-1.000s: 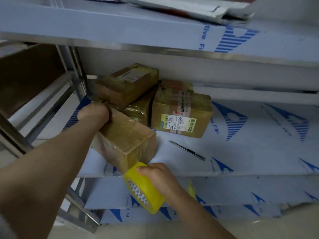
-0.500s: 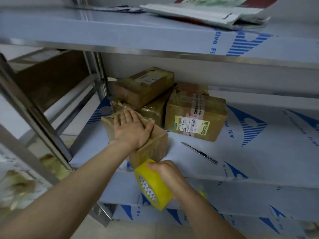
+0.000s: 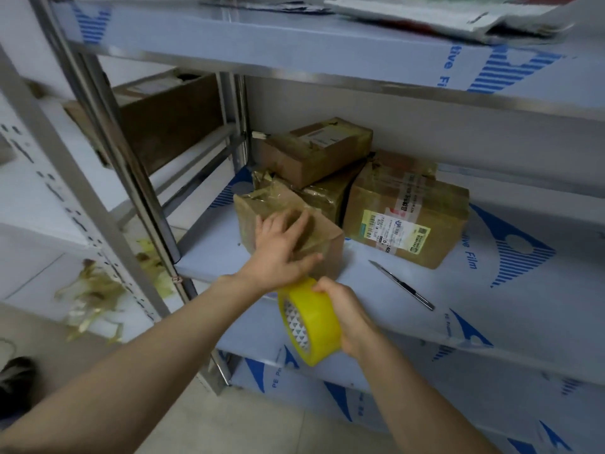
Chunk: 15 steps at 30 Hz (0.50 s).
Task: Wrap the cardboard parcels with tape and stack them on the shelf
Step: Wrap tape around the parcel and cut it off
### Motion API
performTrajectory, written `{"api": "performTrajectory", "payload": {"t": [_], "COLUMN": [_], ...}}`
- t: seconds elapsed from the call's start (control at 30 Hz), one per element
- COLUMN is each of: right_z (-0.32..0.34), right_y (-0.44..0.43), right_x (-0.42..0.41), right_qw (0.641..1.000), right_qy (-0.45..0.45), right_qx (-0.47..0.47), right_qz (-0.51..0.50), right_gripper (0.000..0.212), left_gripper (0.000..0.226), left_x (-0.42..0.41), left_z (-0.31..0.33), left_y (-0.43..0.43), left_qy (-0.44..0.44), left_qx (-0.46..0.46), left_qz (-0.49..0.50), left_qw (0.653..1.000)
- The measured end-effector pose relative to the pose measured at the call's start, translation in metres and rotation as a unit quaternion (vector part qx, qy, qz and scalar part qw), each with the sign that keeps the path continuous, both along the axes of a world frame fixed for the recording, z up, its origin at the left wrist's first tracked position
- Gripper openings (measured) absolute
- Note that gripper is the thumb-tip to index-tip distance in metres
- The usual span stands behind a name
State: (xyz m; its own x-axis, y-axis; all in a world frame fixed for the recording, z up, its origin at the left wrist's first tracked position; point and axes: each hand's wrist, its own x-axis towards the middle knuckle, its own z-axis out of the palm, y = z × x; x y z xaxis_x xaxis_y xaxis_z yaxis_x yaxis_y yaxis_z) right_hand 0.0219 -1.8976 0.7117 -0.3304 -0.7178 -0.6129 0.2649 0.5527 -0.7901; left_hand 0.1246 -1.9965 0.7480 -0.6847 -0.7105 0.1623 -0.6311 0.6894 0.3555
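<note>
A small taped cardboard parcel (image 3: 262,204) lies on the middle shelf (image 3: 491,306) near its front left corner. My left hand (image 3: 281,247) presses flat on its top, fingers spread. Just in front of the shelf edge my right hand (image 3: 347,312) grips a yellow tape roll (image 3: 311,326). Behind the parcel are three more wrapped parcels: one on top (image 3: 317,149), one under it (image 3: 327,198), and a larger one with a printed label (image 3: 406,221) to the right.
A utility knife (image 3: 402,285) lies on the shelf right of the parcel. The upper shelf (image 3: 294,40) holds flat paper packages (image 3: 442,14). Steel uprights (image 3: 108,152) stand at left. Tape scraps (image 3: 95,299) litter the floor. A brown box (image 3: 170,119) sits on the neighbouring rack.
The parcel was lifted in my left hand a second ago; it now rests on the shelf with the hand flat on top. The view has shifted left.
</note>
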Motion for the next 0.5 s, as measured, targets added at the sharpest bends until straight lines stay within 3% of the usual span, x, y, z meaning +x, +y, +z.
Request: {"api": "performTrajectory", "payload": {"t": [0.1, 0.17, 0.23, 0.27, 0.3, 0.33, 0.4, 0.43, 0.47, 0.5], "right_z": [-0.001, 0.0, 0.001, 0.001, 0.002, 0.002, 0.004, 0.006, 0.007, 0.01], "right_y": [-0.001, -0.003, -0.002, -0.002, -0.002, -0.001, 0.0, 0.0, 0.001, 0.001], "right_x": [-0.004, -0.003, -0.002, -0.003, -0.005, -0.007, -0.009, -0.009, -0.01, -0.013], "right_qw": [1.0, 0.999, 0.999, 0.999, 0.998, 0.999, 0.999, 0.998, 0.996, 0.993], "right_qy": [-0.019, -0.032, -0.042, -0.044, -0.044, -0.036, -0.009, 0.01, 0.039, 0.079], "right_qx": [-0.013, -0.021, -0.025, -0.026, -0.027, -0.03, -0.035, -0.037, -0.039, -0.042], "right_qz": [0.007, 0.009, 0.016, 0.018, 0.021, 0.026, 0.038, 0.048, 0.065, 0.082], "right_gripper": [0.029, 0.029, 0.034, 0.036, 0.037, 0.038, 0.039, 0.039, 0.039, 0.036], "left_gripper": [0.086, 0.084, 0.097, 0.103, 0.103, 0.097, 0.067, 0.051, 0.039, 0.033], "left_x": [0.019, 0.021, 0.015, 0.01, 0.006, 0.003, -0.002, -0.005, -0.008, -0.011], "left_z": [-0.004, -0.007, -0.01, -0.013, -0.015, -0.015, -0.014, -0.014, -0.013, -0.013], "left_y": [-0.001, 0.002, 0.014, 0.022, 0.032, 0.042, 0.056, 0.061, 0.065, 0.068], "left_qy": [0.039, 0.062, 0.108, 0.145, 0.188, 0.238, 0.368, 0.401, 0.422, 0.442], "left_qx": [0.032, 0.03, 0.04, 0.074, 0.152, 0.274, 0.543, 0.627, 0.664, 0.667], "left_qz": [-0.05, -0.033, 0.081, 0.179, 0.285, 0.373, 0.395, 0.36, 0.328, 0.31], "left_qw": [0.997, 0.997, 0.99, 0.97, 0.928, 0.854, 0.643, 0.563, 0.524, 0.514]}}
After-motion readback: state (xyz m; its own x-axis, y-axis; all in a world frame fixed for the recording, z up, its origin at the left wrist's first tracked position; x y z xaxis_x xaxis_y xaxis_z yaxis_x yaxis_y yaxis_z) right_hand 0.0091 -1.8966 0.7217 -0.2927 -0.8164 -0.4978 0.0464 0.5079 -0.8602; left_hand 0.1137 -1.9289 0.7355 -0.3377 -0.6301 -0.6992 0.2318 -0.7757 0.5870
